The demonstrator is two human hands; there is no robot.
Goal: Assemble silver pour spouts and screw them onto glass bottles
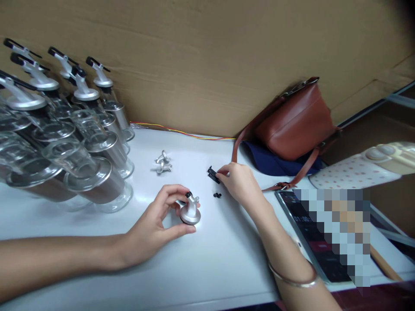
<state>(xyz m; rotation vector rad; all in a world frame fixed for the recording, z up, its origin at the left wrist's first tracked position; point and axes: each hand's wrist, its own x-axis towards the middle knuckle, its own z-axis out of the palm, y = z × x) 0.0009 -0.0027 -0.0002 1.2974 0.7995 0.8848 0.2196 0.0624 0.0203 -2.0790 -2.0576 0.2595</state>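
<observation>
Spout: held in left hand over the table; black tip fitted, no lever visible. Right hand: at black levers; grip cannot be told. Apparently remaining: two loose metal parts. Apparently completed: lever-topped bottles.

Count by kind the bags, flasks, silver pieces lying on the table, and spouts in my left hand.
Spout in left hand: 1
Silver pieces on table: 2
Bag: 1
Flask: 1
Total: 5
</observation>
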